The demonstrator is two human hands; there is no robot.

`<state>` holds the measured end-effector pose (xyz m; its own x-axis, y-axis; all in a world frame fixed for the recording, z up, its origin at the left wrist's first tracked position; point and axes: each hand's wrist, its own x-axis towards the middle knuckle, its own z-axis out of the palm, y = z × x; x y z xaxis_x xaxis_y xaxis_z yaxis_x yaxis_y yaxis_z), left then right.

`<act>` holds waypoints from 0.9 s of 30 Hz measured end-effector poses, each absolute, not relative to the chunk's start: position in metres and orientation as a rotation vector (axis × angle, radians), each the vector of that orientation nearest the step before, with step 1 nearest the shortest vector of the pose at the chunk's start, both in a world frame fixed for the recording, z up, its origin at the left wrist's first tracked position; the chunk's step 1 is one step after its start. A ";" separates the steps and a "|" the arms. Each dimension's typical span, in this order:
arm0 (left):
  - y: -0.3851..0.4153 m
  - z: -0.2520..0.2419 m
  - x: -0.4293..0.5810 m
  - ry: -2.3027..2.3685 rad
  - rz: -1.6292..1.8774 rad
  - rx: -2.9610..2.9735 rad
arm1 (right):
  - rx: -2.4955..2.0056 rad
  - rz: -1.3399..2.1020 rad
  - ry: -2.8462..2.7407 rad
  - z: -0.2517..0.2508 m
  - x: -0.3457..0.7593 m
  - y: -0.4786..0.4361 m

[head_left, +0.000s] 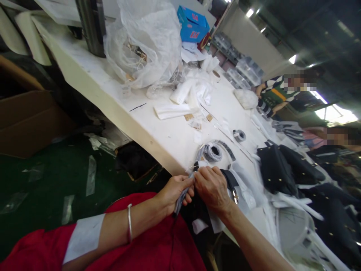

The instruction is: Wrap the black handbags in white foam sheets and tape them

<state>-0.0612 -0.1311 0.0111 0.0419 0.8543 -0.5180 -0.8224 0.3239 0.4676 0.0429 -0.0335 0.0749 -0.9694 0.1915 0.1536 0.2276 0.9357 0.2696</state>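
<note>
At the table's near edge, my left hand point(176, 192) is wrapped round a grey wrapped strip point(180, 201) that hangs down below the fingers. Touching it on the right, my right hand point(213, 188) has its fingers curled closed at the strip's upper end; what lies inside them is hidden. Just right of this hand is a black strap with a gold buckle point(235, 195), lying on white wrapping. Beyond my hands, a grey wrapped coil point(213, 151) rests on the table inside a curved dark band.
The white table point(158, 131) carries a clear plastic bag point(146, 45), a blue box point(193, 24), a dark cylinder point(93, 30), white wrapping and a smaller coil point(239, 135). Black bags point(278, 169) lie right. Two people are beyond. A cardboard box point(31, 120) stands left.
</note>
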 end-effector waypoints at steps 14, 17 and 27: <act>-0.135 0.018 -0.045 0.859 1.483 -0.051 | -0.264 -0.363 -3.083 0.082 0.038 -0.026; -0.137 0.017 -0.045 0.888 1.493 0.001 | -0.404 -0.280 -3.097 0.080 0.040 -0.026; -0.139 0.011 -0.047 0.987 1.472 0.190 | -1.068 0.643 -3.395 0.122 0.003 -0.005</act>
